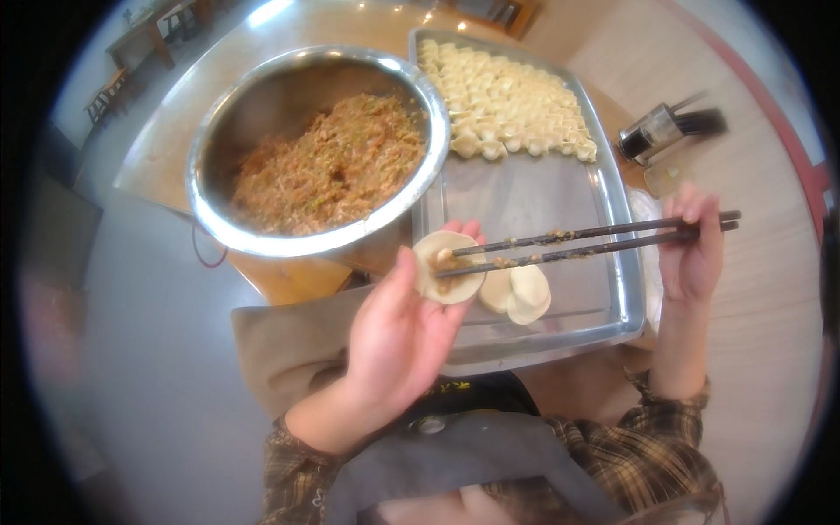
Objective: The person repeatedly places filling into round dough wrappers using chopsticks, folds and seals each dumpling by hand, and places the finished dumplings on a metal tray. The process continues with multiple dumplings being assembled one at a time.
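On the fingers of my left hand [401, 324] rests a round dumpling wrapper [465, 287], the thumb at its edge. A small lump of filling [444, 262] lies in its middle. My right hand [691, 249] grips a pair of dark chopsticks [604, 234] near their far ends. Their tips touch the filling, and bits of it cling along the sticks. Beyond my left hand stands a big steel bowl [199, 188] holding chopped meat filling [337, 166]. Several loose wrappers [528, 295] lie in the metal tray [560, 197], just right of my left hand.
Rows of folded dumplings [507, 101] cover the tray's far part. Right of the tray, a metal holder [652, 131] with dark utensils stands on the wooden table, and a white plastic bag [645, 214] lies against the tray's right edge. A bench stands far left.
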Demonstrator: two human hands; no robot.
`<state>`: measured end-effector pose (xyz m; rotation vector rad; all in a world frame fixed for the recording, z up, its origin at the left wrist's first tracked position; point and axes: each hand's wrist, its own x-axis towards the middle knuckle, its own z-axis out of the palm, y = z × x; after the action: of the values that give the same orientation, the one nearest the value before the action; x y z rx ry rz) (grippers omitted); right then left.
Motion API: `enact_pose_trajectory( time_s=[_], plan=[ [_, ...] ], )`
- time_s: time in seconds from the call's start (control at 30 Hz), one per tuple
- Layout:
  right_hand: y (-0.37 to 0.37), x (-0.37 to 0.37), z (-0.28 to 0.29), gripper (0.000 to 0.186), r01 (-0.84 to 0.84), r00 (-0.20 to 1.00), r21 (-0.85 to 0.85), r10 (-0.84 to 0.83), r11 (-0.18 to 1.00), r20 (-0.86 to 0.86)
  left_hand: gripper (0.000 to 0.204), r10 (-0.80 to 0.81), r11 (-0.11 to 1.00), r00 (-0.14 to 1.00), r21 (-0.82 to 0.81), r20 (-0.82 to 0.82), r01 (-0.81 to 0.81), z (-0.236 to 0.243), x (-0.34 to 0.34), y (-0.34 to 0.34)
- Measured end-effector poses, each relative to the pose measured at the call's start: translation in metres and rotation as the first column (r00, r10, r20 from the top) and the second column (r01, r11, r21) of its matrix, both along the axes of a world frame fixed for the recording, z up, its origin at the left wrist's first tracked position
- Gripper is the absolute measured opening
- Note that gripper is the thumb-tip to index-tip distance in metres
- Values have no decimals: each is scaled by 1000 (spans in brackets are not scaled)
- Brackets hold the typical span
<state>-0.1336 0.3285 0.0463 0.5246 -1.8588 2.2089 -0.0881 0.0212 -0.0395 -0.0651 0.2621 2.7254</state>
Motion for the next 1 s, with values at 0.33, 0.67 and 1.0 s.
enact_pose_trajectory(
  time_s=[0.33, 0.67, 1.0],
  plan=[
    [-16, 4, -1, 38, 47, 999, -10, -47, 999, 4, 59, 46, 999, 999, -3, -14, -46, -2, 0, -2],
    [-9, 0, -9, 35, 30, 975, 100, -7, 995, -222, 53, 3, 1000, 1000, 29, 12, -4, -1, -1, -10],
    [1, -4, -9, 36, 38, 976, 5, -36, 999, -216, 52, -1, 998, 1000, 57, 20, 0, -1, -1, -13]
  ],
)
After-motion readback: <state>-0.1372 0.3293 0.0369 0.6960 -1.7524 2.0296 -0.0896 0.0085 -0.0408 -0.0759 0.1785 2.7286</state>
